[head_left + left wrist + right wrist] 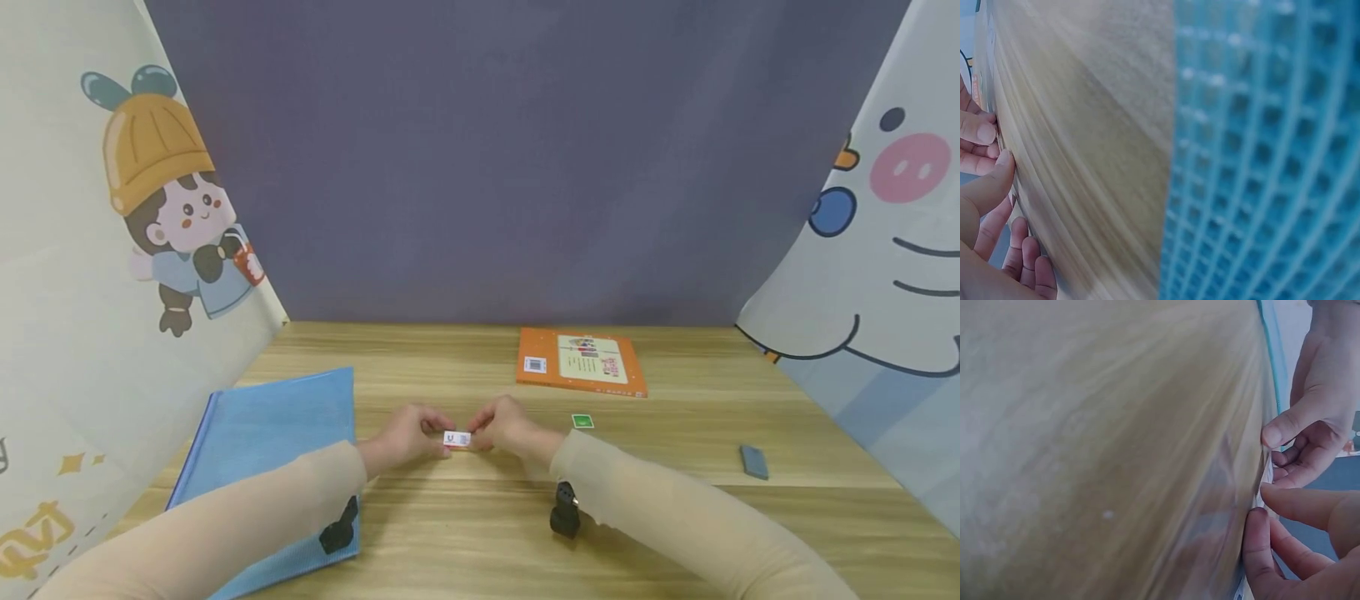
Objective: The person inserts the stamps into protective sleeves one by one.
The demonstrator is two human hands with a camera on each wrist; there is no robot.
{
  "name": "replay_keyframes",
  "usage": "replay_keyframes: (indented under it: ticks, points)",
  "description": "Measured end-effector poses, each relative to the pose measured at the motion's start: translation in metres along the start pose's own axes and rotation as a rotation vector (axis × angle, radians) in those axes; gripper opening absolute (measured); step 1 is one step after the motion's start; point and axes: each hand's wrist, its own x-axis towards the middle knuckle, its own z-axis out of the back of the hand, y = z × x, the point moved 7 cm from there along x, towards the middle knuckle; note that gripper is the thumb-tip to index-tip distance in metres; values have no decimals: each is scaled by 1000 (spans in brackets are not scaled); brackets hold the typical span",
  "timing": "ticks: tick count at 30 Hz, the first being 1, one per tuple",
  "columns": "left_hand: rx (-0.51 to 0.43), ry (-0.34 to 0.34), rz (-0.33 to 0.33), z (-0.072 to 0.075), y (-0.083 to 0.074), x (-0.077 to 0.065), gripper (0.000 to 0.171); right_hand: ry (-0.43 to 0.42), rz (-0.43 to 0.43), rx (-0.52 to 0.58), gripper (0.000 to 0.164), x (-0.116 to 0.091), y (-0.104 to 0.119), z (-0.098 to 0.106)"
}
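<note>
A small white rectangular piece (pixel 457 438) with a dark "U" mark and an orange lower edge is held just over the wooden table, between my two hands. My left hand (pixel 407 435) pinches its left end with thumb and fingers. At the opposite end, my right hand (pixel 506 425) pinches it the same way. In the left wrist view the left hand (pixel 997 231) shows its thumb at the edge of the piece. Seen from the right wrist, the right hand (pixel 1310 544) faces the other hand's fingers, and the piece is a thin pale sliver.
A blue mesh folder (pixel 285 417) lies at the left, partly under my left forearm. An orange book (pixel 540 343) rests at the back. Right of my right hand are a small green square with a white border (pixel 582 421) and a grey-blue block (pixel 753 462).
</note>
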Motion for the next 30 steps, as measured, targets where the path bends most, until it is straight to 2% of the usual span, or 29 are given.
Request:
replay_keyframes:
  ticks: [15,30]
  points:
    - [14,-13,17,-1,5,-1,34,5,9,-5,20,1,-3,-2]
    - [19,-32,43,-1,5,-1,29,14,2,7,21,1,-2,0]
